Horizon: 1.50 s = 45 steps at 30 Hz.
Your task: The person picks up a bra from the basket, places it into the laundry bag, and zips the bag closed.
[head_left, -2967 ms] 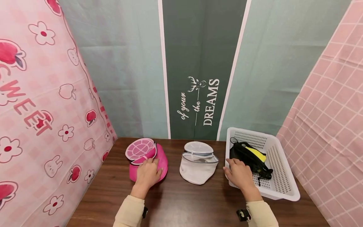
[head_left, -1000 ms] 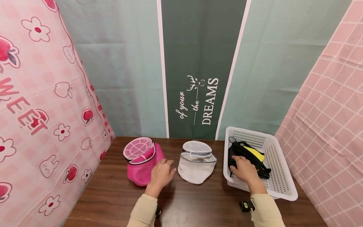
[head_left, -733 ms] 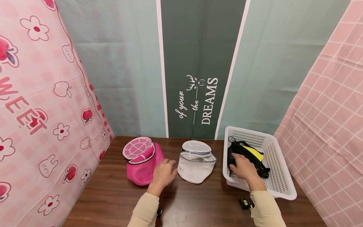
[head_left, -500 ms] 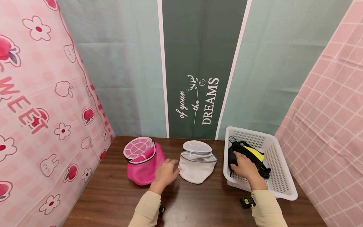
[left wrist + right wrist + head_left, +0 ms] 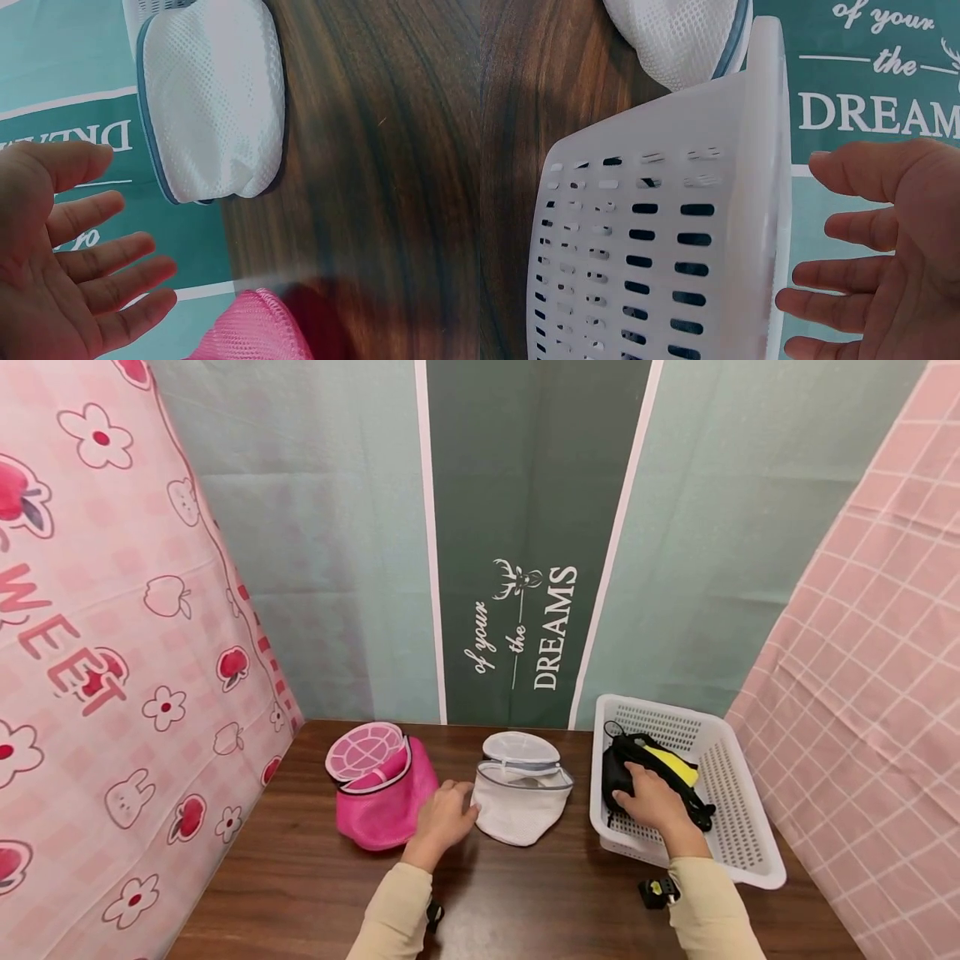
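Note:
Between two mesh laundry bags, my left hand (image 5: 444, 817) has its fingertips beside the left side of the white mesh bag (image 5: 521, 818). In the left wrist view the fingers of that hand (image 5: 82, 262) are spread and the palm is bare. The pink mesh bag (image 5: 373, 820) stands just left of it. Both bags have their round zip lids folded back. Over the white plastic basket (image 5: 738, 827), my right hand (image 5: 651, 800) overlaps a soft black item with a yellow panel (image 5: 630, 752). The right wrist view shows nothing between this hand's relaxed fingers (image 5: 840, 274).
A brown wooden table (image 5: 517, 902) lies under everything. The basket takes up its right end. Behind it hangs a green printed curtain (image 5: 517, 527), with pink cloths (image 5: 862, 693) on both sides.
My left hand has left the pink bag and moved right, toward the white bag. My right hand has gone from the basket's left rim to over the black item inside.

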Motion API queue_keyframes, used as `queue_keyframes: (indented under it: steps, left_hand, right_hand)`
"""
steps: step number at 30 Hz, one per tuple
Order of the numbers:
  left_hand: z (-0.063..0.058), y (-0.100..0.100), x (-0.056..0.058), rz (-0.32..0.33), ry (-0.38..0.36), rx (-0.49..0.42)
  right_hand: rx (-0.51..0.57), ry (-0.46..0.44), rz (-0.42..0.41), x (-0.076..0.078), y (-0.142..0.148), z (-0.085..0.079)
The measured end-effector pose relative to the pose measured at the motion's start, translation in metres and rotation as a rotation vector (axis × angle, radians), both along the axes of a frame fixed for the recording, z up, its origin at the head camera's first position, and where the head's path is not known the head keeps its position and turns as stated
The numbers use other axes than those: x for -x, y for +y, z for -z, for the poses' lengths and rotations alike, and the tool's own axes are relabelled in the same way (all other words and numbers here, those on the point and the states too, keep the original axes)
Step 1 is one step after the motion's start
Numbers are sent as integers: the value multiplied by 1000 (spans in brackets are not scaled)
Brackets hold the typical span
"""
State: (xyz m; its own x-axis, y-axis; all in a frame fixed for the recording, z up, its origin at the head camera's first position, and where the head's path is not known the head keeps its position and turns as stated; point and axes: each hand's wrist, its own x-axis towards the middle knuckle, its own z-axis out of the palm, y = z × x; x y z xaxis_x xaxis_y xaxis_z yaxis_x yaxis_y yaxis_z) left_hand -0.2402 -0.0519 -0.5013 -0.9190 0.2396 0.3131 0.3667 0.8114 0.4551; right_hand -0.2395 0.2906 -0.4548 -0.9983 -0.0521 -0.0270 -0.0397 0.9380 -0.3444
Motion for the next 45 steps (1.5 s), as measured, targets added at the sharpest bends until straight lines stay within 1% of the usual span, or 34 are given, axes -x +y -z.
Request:
queue_keyframes:
  steps: [7, 12, 20, 25, 30, 36, 39, 42, 45]
  left_hand:
    - [2, 3, 2, -16, 15, 28]
    - [3, 4, 4, -20, -3, 19]
    - [7, 5, 6, -36, -36, -65]
    - [10, 5, 7, -40, -55, -73]
    - [13, 8, 8, -39, -56, -93]
    - [17, 11, 9, -54, -53, -173]
    - [17, 13, 9, -61, -40, -203]
    - [16, 16, 9, -61, -29, -211]
    - [14, 20, 10, -54, -35, -225]
  right_hand:
    - [-30, -21, 18, 1, 2, -4]
    - [-28, -27, 16, 2, 5, -6]
    - [-38, -38, 25, 5, 11, -7]
    - [-48, -55, 40, 7, 15, -5]
    - [-47, -57, 47, 9, 16, -4]
    - [-53, -46, 58, 12, 15, -2]
    - [-63, -30, 64, 13, 16, -1]
    - [-69, -26, 70, 14, 17, 0]
    - [-73, -30, 64, 15, 20, 0]
